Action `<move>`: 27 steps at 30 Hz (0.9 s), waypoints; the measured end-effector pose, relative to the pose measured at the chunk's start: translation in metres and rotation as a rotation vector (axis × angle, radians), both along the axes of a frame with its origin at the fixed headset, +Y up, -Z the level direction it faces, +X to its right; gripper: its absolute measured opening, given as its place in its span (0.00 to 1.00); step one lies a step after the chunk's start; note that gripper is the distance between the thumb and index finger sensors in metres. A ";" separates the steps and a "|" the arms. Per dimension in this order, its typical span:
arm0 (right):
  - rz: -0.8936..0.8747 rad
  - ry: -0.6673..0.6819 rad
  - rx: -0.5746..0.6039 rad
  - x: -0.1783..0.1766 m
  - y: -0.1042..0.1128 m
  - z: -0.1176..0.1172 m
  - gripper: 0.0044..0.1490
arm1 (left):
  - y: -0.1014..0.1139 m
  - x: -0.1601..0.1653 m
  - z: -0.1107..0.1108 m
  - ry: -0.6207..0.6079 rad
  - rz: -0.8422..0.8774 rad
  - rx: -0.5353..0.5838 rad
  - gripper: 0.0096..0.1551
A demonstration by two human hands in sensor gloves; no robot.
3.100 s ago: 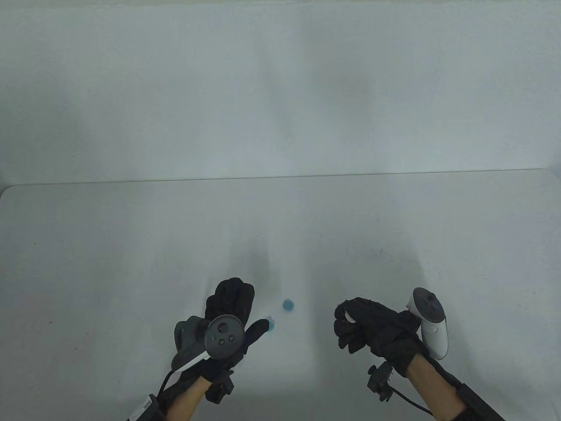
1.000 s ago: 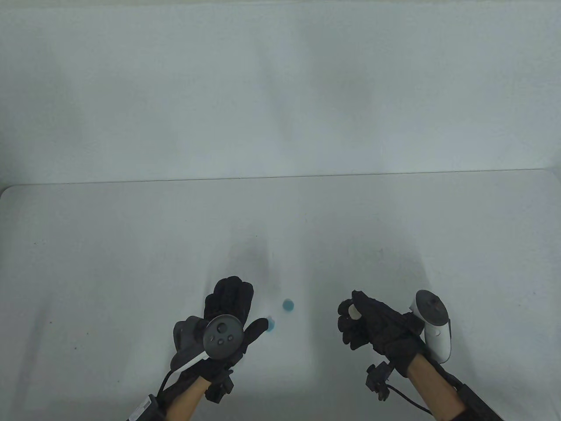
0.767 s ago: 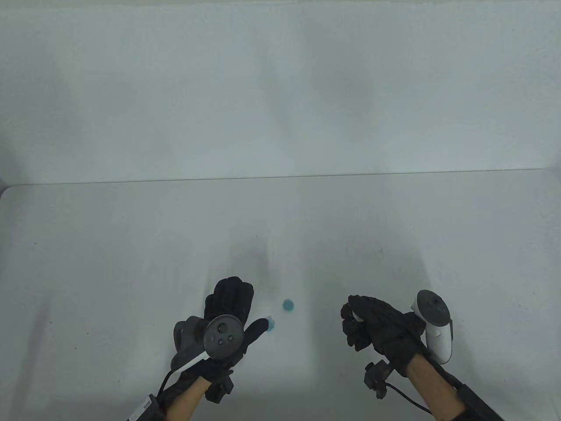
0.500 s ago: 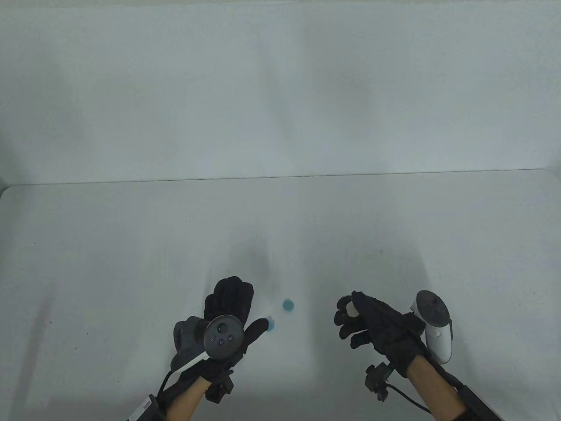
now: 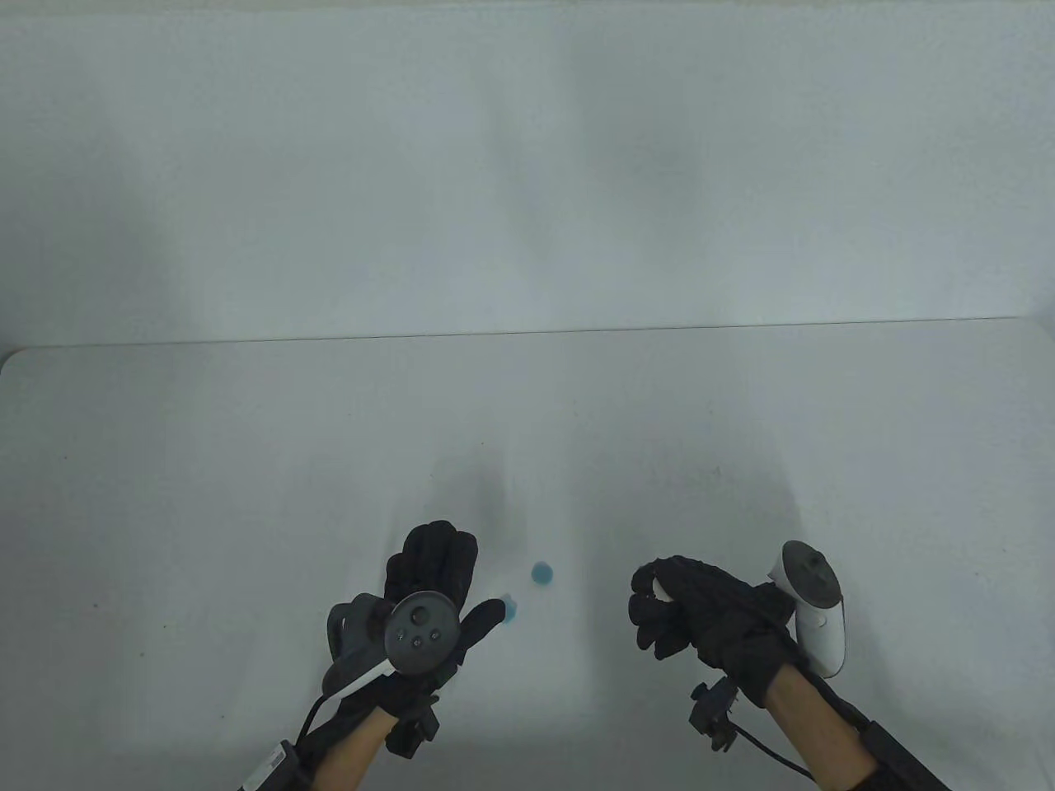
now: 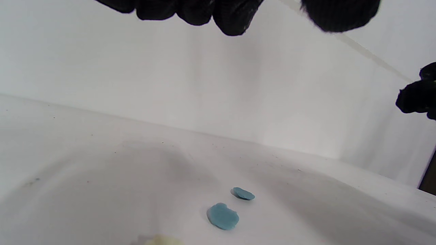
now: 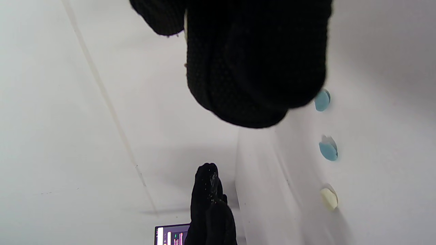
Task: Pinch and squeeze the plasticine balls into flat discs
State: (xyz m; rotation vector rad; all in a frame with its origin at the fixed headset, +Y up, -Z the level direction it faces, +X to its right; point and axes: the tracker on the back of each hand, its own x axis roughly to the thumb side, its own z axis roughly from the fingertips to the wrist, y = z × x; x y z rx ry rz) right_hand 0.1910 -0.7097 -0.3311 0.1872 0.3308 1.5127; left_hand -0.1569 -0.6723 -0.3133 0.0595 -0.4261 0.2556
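Observation:
Two flattened blue plasticine discs lie on the white table (image 5: 247, 494), one (image 5: 541, 573) farther out and one (image 5: 510, 611) by my left thumb. Both also show in the left wrist view (image 6: 242, 193) (image 6: 223, 216) and the right wrist view (image 7: 322, 100) (image 7: 328, 151). A pale yellow disc (image 7: 329, 198) lies beyond them; the table view hides it under my left hand. My left hand (image 5: 471, 585) hovers open and empty, fingers stretched out. My right hand (image 5: 657, 589) is raised to the right and pinches a small pale plasticine piece (image 5: 659, 587) between thumb and fingers.
The table's far edge (image 5: 527, 331) meets a plain white wall. A lit screen (image 7: 172, 234) shows at the bottom of the right wrist view. Cables hang from both wrists near the front edge.
My right fingers have spread and closed again on the pale piece, which now shows less. The left hand and the blue discs have not moved.

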 end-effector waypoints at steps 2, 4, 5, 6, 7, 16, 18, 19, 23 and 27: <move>0.006 -0.014 0.005 0.000 0.001 0.000 0.26 | 0.001 0.000 0.000 0.001 0.004 0.004 0.49; 0.012 -0.024 -0.010 0.001 -0.002 0.000 0.27 | 0.000 0.000 0.000 0.001 0.005 0.002 0.49; -0.005 -0.013 -0.021 0.002 -0.004 0.000 0.28 | 0.000 0.000 0.000 0.001 0.003 0.001 0.49; -0.019 -0.002 -0.034 0.002 -0.005 0.000 0.33 | 0.000 0.000 0.000 0.001 0.002 0.002 0.49; -0.024 0.006 -0.039 0.002 -0.006 0.000 0.38 | 0.000 0.000 0.000 0.001 0.003 0.004 0.49; 0.013 0.004 -0.016 0.002 -0.005 -0.001 0.34 | 0.000 -0.001 0.000 0.002 0.007 0.005 0.49; 0.025 -0.010 -0.008 0.002 -0.003 -0.001 0.30 | 0.000 -0.001 0.000 0.002 0.005 0.005 0.49; 0.023 -0.012 -0.008 0.002 -0.003 -0.001 0.28 | 0.000 -0.001 0.000 0.002 0.005 0.006 0.49; 0.085 -0.059 0.029 0.003 0.002 0.000 0.27 | 0.000 -0.001 0.000 0.001 0.004 0.004 0.49; 0.087 -0.056 0.026 0.002 0.001 0.001 0.27 | 0.001 -0.001 0.000 0.001 0.008 0.009 0.49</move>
